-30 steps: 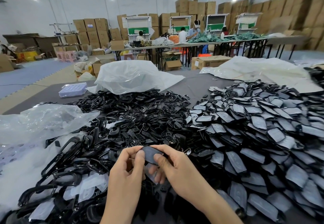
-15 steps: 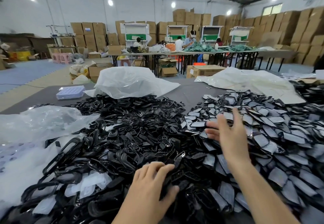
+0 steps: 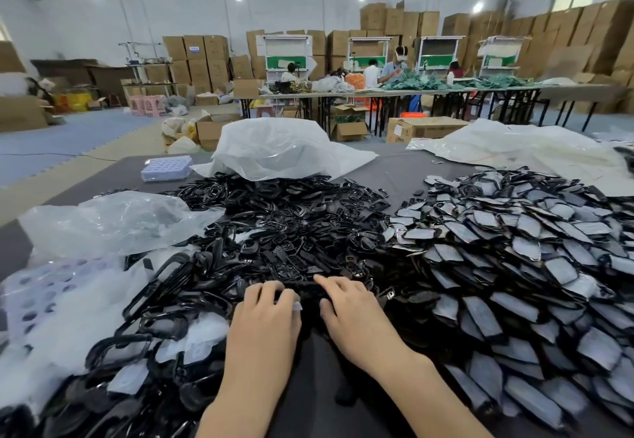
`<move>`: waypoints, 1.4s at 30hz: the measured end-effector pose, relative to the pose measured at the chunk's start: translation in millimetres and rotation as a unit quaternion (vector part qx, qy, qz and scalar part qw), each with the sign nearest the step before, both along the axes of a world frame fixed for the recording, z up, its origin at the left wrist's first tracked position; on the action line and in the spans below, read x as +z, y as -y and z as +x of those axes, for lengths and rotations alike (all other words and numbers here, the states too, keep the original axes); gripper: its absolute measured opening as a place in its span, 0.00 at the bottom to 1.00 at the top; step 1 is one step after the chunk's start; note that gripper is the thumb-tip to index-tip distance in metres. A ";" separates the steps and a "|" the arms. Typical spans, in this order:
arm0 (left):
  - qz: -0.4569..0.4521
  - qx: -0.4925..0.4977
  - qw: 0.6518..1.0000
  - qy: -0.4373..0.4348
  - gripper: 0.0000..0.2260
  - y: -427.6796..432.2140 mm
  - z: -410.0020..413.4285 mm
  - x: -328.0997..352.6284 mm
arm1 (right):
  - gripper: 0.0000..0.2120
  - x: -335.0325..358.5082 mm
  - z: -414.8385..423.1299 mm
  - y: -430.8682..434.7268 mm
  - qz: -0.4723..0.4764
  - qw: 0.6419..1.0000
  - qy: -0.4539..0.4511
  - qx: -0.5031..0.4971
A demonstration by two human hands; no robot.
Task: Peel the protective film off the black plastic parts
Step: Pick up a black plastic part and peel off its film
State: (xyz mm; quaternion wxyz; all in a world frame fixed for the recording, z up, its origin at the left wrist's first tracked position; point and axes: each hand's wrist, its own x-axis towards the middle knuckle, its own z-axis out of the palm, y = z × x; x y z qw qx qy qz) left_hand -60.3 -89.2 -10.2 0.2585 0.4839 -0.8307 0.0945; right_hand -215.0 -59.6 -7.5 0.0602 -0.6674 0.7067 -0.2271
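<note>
Both hands were at 6 o'clock on the dark table, set close together at the near edge of a heap of bare black parts. The left hand lay knuckles up with its fingers bent down onto the heap. The right hand lay just beside it, its fingers longer and spread across the parts. A dark piece sat between the two sets of fingertips. Blur and black-on-black prevented any finding on whether either hand gripped it or merely rested there.

The film-covered black parts, each with a grey-white sheet on its face, were heaped from 1 to 5 o'clock and touched the bare heap along its right side. The bare heap ran from the hands towards 12 o'clock. Larger black frames lay mixed with loose white film pieces at 7 to 8 o'clock.

A clear plastic bag lay crumpled at 10 o'clock. A pale perforated sheet lay at 9 o'clock. A lilac tray stood at 11 o'clock, near a white plastic bag at 12 o'clock that overlapped the far edge of the bare heap. A white sheet lay spread at 1 to 2 o'clock.

Beyond the table, people worked at a long bench, with stacked cardboard boxes along the walls.
</note>
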 end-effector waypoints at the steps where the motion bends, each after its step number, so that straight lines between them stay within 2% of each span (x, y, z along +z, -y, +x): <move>1: -0.003 0.003 1.000 -0.002 0.08 0.7 0.2 -0.5 | 0.21 -1.6 0.8 1.8 0.000 1.000 -0.015 0.003; 5: 0.018 0.081 0.997 -0.003 0.11 -0.1 3.5 1.0 | 0.16 -6.9 2.7 1.1 -0.018 1.000 0.001 0.020; 11: 0.003 0.017 0.999 -0.027 0.14 3.2 5.9 1.4 | 0.18 -6.5 -2.6 -7.1 -0.027 0.997 0.061 0.050; 17: 0.000 0.046 0.999 0.013 0.24 0.0 6.0 4.8 | 0.18 -5.6 -4.0 -14.2 -0.057 0.988 0.132 0.055; 20: 0.025 0.039 0.999 -0.003 0.21 -2.8 4.8 8.1 | 0.18 -3.6 -4.9 -14.6 -0.084 0.982 0.166 0.039; 24: 0.000 0.029 0.998 -0.057 0.07 -7.0 2.3 18.6 | 0.18 -0.9 -4.7 -16.1 -0.112 0.971 0.209 0.032; 26: 0.012 0.010 0.991 -0.134 0.04 -6.0 3.0 22.6 | 0.19 -0.4 -2.3 -16.7 -0.098 0.968 0.229 0.039; 27: 0.071 -0.010 0.978 -0.194 0.06 -7.7 2.0 25.1 | 0.20 -0.1 -1.0 -16.7 -0.087 0.963 0.250 0.042; 29: 0.188 -0.059 0.927 -0.319 0.08 -11.2 -2.1 25.3 | 0.20 3.1 1.9 -16.5 -0.077 0.944 0.318 0.042; 30: 0.208 -0.074 0.908 -0.356 0.09 -13.7 -3.8 27.2 | 0.17 5.9 1.8 -16.0 -0.084 0.929 0.358 0.038; 32: 0.232 -0.099 0.879 -0.405 0.11 -17.8 -6.3 30.8 | 0.11 12.1 -1.3 -15.5 -0.113 0.899 0.423 0.025; 35: 0.280 -0.126 0.839 -0.449 0.13 -20.4 -7.6 33.7 | 0.10 18.9 -5.3 -17.2 -0.119 0.855 0.504 0.031; 38: 0.254 -0.070 0.851 -0.455 0.12 -19.1 -2.3 33.8 | 0.10 21.3 -9.6 -15.9 -0.128 0.805 0.579 0.007; 40: 0.198 -0.007 0.899 -0.391 0.09 -15.4 5.6 34.8 | 0.10 22.6 -15.6 -14.1 -0.145 0.755 0.639 -0.023; 42: 0.156 0.070 0.945 -0.279 0.28 -8.4 14.8 34.0 | 0.09 24.0 -21.2 -13.0 -0.157 0.701 0.694 -0.043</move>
